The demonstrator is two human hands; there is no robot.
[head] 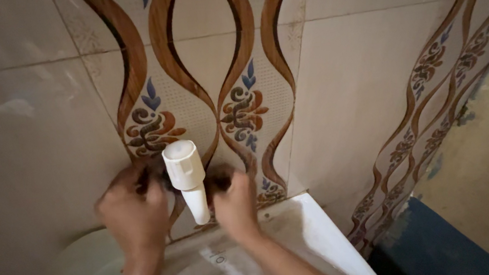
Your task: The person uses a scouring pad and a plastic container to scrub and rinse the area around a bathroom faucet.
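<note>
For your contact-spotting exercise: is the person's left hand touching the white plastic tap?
Cannot tell. In the head view the left hand sits beside the white plastic tap, but motion blur hides any contact or gap.

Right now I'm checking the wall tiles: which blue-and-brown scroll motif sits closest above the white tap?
The left motif, directly above the white tap and left hand. The middle motif lies further right, above the right hand.

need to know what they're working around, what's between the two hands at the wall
In the head view, a white plastic tap juts from the patterned tile wall between the left hand and right hand.
</note>
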